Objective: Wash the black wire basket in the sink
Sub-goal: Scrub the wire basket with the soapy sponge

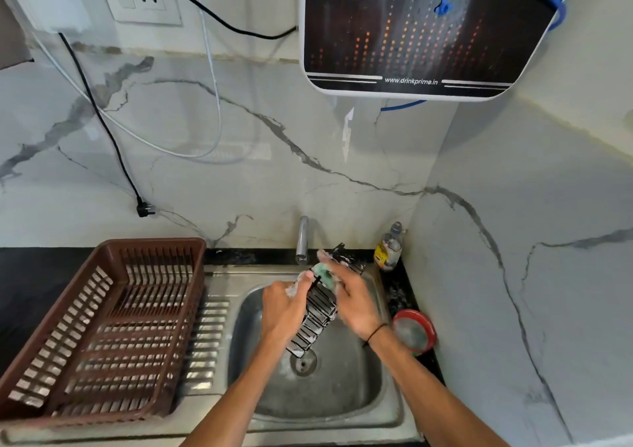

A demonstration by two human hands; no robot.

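Where marble walls meet, steel sink [383, 409], black counter [30, 285]

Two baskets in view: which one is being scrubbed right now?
The black wire basket, held tilted over the sink by the left hand while the right hand rubs it. The brown plastic basket sits untouched on the drainboard.

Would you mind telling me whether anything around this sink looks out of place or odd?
One thing: the black plug dangles unplugged against the marble wall, left of the tap. Otherwise ordinary: the left hand holds the soapy black wire basket over the sink while the right hand scrubs it with a green sponge.
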